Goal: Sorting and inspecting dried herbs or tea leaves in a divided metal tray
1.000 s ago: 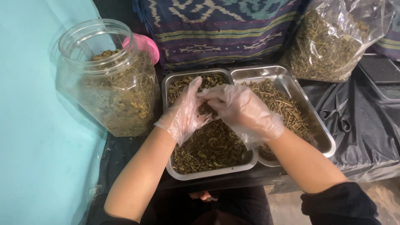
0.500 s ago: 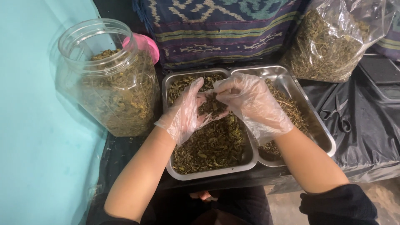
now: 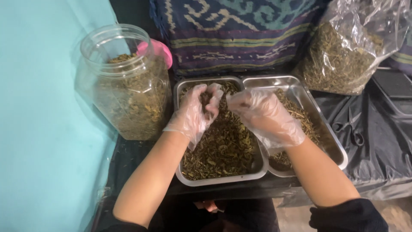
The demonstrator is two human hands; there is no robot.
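Observation:
Two steel trays sit side by side in front of me. The left tray [image 3: 184, 178] is full of dried green-brown herb pieces [image 3: 223, 148]. The right tray [image 3: 339, 154] holds a thinner layer of stalky herb. Both my hands wear clear plastic gloves. My left hand [image 3: 195, 114] hovers over the far end of the left tray, fingers curled around a small clump of herb. My right hand [image 3: 266, 116] is just beside it, above the seam between the trays, fingers bent and pinching at the same clump.
A large clear plastic jar [image 3: 126, 86], open and half full of the same herb, stands left of the trays, with a pink lid [image 3: 161, 51] behind it. A clear bag of herb [image 3: 347, 56] lies at the back right. Black scissors [image 3: 349, 129] rest on black sheeting.
Both hands have shifted toward the far end of the left tray. The right hand lifted off the herb and came closer to the left hand's fingertips.

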